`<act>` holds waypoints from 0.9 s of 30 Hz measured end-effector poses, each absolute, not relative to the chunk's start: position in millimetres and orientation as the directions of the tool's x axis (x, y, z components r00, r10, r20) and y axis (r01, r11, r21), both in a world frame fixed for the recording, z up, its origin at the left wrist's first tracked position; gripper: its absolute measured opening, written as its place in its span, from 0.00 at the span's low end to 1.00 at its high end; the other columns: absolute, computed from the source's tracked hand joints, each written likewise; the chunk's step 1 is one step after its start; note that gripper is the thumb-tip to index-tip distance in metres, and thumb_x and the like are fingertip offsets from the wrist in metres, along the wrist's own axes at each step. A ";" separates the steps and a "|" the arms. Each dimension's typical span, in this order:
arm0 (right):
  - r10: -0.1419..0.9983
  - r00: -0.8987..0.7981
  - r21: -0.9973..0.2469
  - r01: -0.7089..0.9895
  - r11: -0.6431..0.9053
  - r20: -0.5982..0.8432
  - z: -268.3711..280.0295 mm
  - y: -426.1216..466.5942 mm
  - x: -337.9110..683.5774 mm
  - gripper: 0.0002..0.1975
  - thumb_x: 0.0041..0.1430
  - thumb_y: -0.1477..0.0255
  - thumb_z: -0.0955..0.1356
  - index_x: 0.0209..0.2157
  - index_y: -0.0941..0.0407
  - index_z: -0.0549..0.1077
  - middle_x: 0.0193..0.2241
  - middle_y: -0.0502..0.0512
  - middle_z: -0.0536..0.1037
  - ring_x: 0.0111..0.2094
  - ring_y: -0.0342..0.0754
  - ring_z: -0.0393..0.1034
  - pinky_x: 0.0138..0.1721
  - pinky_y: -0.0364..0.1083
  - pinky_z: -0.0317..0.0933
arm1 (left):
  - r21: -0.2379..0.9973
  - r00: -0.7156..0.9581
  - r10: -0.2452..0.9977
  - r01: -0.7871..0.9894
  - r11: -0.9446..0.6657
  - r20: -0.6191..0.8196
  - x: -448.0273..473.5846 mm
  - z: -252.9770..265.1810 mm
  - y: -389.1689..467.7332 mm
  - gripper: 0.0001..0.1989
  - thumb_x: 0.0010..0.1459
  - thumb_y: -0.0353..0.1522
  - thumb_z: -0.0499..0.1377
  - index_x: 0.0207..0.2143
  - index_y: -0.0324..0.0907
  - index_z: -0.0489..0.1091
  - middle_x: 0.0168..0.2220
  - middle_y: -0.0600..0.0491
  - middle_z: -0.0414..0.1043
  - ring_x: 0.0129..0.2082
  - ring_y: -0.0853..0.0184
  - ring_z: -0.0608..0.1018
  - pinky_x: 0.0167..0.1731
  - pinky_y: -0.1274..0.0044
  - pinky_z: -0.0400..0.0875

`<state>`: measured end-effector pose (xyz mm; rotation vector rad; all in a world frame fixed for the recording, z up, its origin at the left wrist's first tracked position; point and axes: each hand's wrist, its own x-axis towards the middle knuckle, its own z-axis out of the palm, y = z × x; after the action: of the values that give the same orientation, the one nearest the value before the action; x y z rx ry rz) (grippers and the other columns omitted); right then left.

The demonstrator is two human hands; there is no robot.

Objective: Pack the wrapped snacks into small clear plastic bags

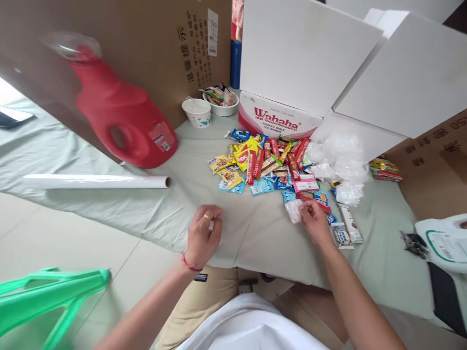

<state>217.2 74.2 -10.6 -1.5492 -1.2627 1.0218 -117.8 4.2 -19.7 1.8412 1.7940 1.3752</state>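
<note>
Clear plastic bag [293, 212] at ten o'clock of right hand [314, 219], pinched tight, left hand [204, 233] half-curled, any hold unclear

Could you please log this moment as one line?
left hand: curled, contents unclear | right hand: pinching crumpled clear plastic | ahead: wrapped snacks in a pile | leftward: red jug, white roll

Locate the table [251, 233] in front of you, covered with a creased, pale grey-green cloth [142, 206]. At its rear left, note the brown cardboard panel [146, 43] bearing printed characters; at rear centre, you face large white carton panels [302, 53]. More brown cardboard [430, 189] borders your right. Below, to your left, a green plastic stool [32, 300] adjoins pale floor tiles [54, 238]. Light is brightest at far left.
</note>
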 end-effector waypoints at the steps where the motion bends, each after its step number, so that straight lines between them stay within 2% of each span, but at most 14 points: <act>1: 0.981 0.191 -0.924 0.379 -0.057 0.018 -19.4 69.6 216.9 0.15 0.55 0.56 0.73 0.35 0.52 0.70 0.23 0.45 0.69 0.22 0.44 0.61 0.23 0.44 0.56 | 0.719 -0.211 0.880 0.669 -0.187 0.425 -125.9 -14.9 15.4 0.10 0.65 0.29 0.52 0.40 0.43 0.73 0.42 0.49 0.74 0.42 0.63 0.79 0.41 0.72 0.75; 4: 0.946 0.259 -0.808 0.590 0.003 0.193 -36.5 60.1 219.3 0.12 0.60 0.57 0.69 0.37 0.52 0.72 0.26 0.49 0.74 0.25 0.48 0.65 0.29 0.48 0.60 | 0.715 -0.273 0.905 0.698 -0.046 0.325 -154.2 -1.2 65.2 0.10 0.64 0.33 0.53 0.40 0.42 0.74 0.45 0.47 0.72 0.39 0.62 0.78 0.38 0.72 0.75; 9: 0.953 0.190 -0.752 0.657 0.055 0.235 -40.6 56.1 220.2 0.12 0.61 0.56 0.68 0.36 0.50 0.72 0.25 0.51 0.76 0.25 0.52 0.68 0.31 0.51 0.62 | 0.616 -0.346 0.912 0.774 0.146 0.218 -192.6 16.2 183.7 0.10 0.61 0.30 0.54 0.41 0.39 0.72 0.47 0.44 0.71 0.36 0.62 0.76 0.50 0.67 0.71; 11: 0.957 0.165 -0.741 0.668 0.070 0.240 -40.1 57.4 220.7 0.12 0.61 0.56 0.67 0.36 0.49 0.72 0.24 0.51 0.76 0.24 0.52 0.68 0.30 0.51 0.62 | 0.583 -0.379 0.900 0.789 0.193 0.215 -203.5 20.0 232.6 0.13 0.60 0.29 0.55 0.47 0.37 0.71 0.52 0.41 0.70 0.43 0.59 0.77 0.56 0.64 0.68; 14: 0.962 0.143 -0.729 0.680 0.076 0.234 -41.0 59.2 223.0 0.11 0.62 0.56 0.67 0.36 0.48 0.73 0.23 0.49 0.74 0.22 0.52 0.67 0.27 0.50 0.61 | 0.542 -0.405 0.880 0.811 0.221 0.247 -218.7 22.7 296.9 0.25 0.58 0.27 0.57 0.59 0.36 0.65 0.61 0.37 0.65 0.57 0.52 0.73 0.62 0.62 0.63; 17: 0.968 0.128 -0.737 0.672 0.073 0.214 -42.3 59.9 225.0 0.10 0.64 0.57 0.67 0.37 0.47 0.73 0.21 0.47 0.73 0.20 0.51 0.66 0.25 0.49 0.60 | 0.494 -0.364 0.898 0.845 0.205 0.249 -231.3 23.5 342.6 0.34 0.56 0.26 0.60 0.65 0.37 0.60 0.67 0.36 0.59 0.63 0.51 0.70 0.65 0.62 0.60; 19: 0.970 0.124 -0.744 0.664 0.074 0.207 -42.1 60.5 225.2 0.09 0.64 0.57 0.67 0.37 0.46 0.73 0.22 0.48 0.74 0.20 0.50 0.66 0.25 0.49 0.60 | 0.461 -0.367 0.903 0.856 0.232 0.226 -235.8 24.2 358.9 0.30 0.56 0.27 0.59 0.62 0.33 0.64 0.63 0.33 0.63 0.61 0.48 0.71 0.64 0.60 0.61; 22: 0.970 0.121 -0.759 0.646 0.086 0.212 -41.2 61.3 224.6 0.08 0.64 0.58 0.67 0.37 0.46 0.73 0.23 0.48 0.75 0.21 0.50 0.67 0.25 0.49 0.60 | 0.411 -0.360 0.907 0.877 0.250 0.217 -232.9 28.0 356.5 0.17 0.60 0.29 0.56 0.51 0.31 0.72 0.54 0.32 0.71 0.56 0.47 0.74 0.60 0.59 0.64; 27: 0.973 0.089 -0.799 0.589 0.120 0.212 -40.8 61.1 220.9 0.06 0.66 0.62 0.66 0.38 0.48 0.72 0.27 0.50 0.77 0.25 0.50 0.70 0.29 0.48 0.62 | 0.344 -0.168 0.941 0.937 0.059 0.295 -192.0 53.6 284.9 0.13 0.66 0.33 0.52 0.43 0.38 0.74 0.49 0.42 0.74 0.54 0.55 0.74 0.58 0.65 0.66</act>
<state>220.9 61.1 -40.8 -1.5639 -1.5951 0.6042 -192.0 284.9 53.6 2.0219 2.2804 0.7305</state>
